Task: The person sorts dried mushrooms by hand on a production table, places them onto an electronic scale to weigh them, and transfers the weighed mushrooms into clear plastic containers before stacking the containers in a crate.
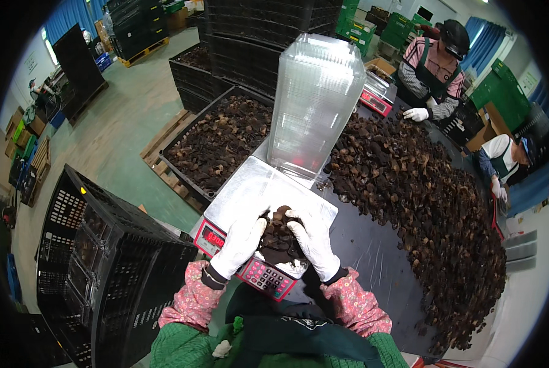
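Note:
Both my hands wear white gloves and meet over a small heap of dark brown wood ear mushrooms (280, 239) on a digital scale. My left hand (241, 239) grips the heap's left side, fingertips at the upper pieces. From the right, my right hand (315, 239) curls its fingers against the same heap. A shiny clear edge below the heap looks like a plastic tray (297, 267), mostly hidden. The scale's metal platform (240, 184) extends beyond my hands; its red-framed keypad (266, 278) faces me, and a lit display (214, 238) is at left.
A tall stack of clear plastic trays (316, 106) stands behind the scale. Loose mushrooms (408, 184) cover much of the dark table (371, 244) at right. A filled black crate (224, 138) is beyond; black crates (118, 257) stand at left. Two people work across the table.

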{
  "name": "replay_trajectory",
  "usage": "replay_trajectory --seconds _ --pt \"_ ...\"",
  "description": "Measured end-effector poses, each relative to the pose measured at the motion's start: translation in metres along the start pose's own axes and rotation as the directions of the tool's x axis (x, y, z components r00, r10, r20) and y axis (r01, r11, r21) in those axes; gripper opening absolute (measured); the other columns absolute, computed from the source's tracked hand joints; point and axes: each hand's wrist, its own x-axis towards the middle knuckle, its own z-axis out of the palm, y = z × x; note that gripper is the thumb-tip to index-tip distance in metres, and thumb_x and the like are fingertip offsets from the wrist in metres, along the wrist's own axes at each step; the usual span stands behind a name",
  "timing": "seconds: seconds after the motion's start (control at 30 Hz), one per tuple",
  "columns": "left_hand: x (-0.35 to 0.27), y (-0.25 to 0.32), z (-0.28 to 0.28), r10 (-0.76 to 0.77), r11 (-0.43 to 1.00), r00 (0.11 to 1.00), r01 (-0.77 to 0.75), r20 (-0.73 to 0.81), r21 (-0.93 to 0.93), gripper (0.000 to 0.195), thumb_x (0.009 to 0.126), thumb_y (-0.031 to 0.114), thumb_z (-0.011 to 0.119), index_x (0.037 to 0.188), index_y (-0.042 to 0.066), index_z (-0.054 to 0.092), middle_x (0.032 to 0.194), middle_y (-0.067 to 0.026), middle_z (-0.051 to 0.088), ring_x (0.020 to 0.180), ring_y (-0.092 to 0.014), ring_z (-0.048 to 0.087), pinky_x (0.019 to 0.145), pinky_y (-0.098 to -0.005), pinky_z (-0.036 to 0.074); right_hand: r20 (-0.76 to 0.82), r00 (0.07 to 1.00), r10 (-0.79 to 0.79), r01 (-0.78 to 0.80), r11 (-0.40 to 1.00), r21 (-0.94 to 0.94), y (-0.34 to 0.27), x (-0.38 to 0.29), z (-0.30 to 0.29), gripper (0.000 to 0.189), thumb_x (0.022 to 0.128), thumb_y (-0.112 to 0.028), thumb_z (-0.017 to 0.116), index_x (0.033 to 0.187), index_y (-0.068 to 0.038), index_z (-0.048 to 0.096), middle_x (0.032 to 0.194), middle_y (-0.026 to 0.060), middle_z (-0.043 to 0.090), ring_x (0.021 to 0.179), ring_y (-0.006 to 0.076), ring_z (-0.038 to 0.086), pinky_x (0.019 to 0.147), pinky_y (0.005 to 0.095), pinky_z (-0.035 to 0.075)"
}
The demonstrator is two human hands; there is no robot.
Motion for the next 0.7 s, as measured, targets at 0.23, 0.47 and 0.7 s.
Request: replay_trajectory --seconds 0.23,0.47,0.7 --pt "-0.001 0.015 0.013 0.225 0.877 0.967 -0.254 0.118 0.408 0.074 0.08 0.029 0.078 0.142 -0.001 0.05 0.144 -0.0244 0.049 0.131 -0.044 0.048 0.113 -0.0506 0.037 -0.092 0.993 0.071 -0.066 0.996 0.059 0.004 0.009 0.009 0.016 0.093 -0.016 0.067 0.104 -0.006 0.071 0.095 0.0143 0.067 0.089 0.0316 0.063 0.079 0.0407 0.05" --pt "-0.004 0.026 0.011 0.183 0.874 0.973 -0.228 0.143 0.429 0.085 0.077 0.032 0.081 0.148 0.001 0.044 0.149 -0.0222 0.044 0.136 -0.042 0.041 0.115 -0.0507 0.032 -0.097 0.781 0.617 -0.362 0.574 0.734 0.022 0.013 -0.011 0.019 0.1 -0.021 0.063 0.097 -0.004 0.068 0.084 0.0002 0.066 0.071 0.0072 0.058 0.067 0.0225 0.046" --pt "-0.013 0.021 0.022 0.107 0.736 0.973 -0.215 0.203 0.641 0.096 0.075 0.05 0.079 0.148 -0.001 0.043 0.153 -0.0231 0.038 0.139 -0.047 0.034 0.116 -0.0545 0.028 -0.147 0.788 0.598 -0.335 0.616 0.713 0.016 -0.01 -0.034 0.016 0.101 -0.015 0.061 0.097 -0.001 0.067 0.086 0.0037 0.067 0.073 0.0118 0.062 0.068 0.0273 0.051"
